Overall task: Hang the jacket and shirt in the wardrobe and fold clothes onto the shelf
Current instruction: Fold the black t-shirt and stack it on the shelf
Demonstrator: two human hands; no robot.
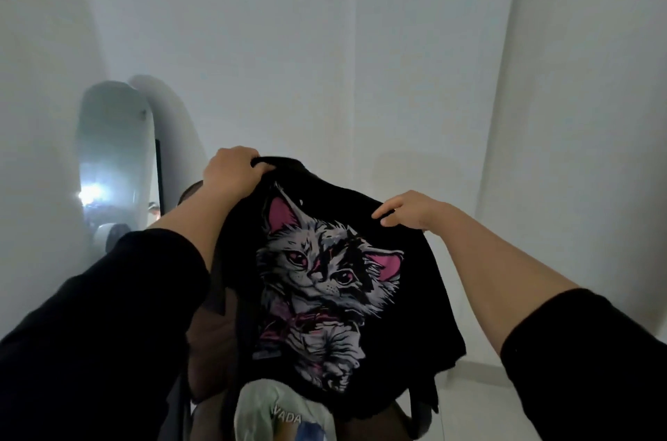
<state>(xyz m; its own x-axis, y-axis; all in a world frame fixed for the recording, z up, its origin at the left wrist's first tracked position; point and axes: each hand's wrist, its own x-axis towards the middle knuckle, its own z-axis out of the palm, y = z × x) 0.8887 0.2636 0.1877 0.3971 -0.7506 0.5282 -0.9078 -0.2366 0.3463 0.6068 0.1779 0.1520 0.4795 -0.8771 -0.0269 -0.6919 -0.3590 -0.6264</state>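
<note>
The left hand (231, 169) is closed around one top corner of the black T-shirt (325, 278) (cat print facing the camera), held up before the white wall (361, 43). The right hand (408, 211) pinches the opposite edge with fingers half curled. To fold well, the person should probably level both corners and pull the cloth taut. A pale garment (281, 411) lies below.

A pale printed garment (285, 415) runs off the bottom edge, its lettering partly covered by the black cat-print T-shirt (325, 278); brown cloth (211, 343) beneath stays unidentifiable.
</note>
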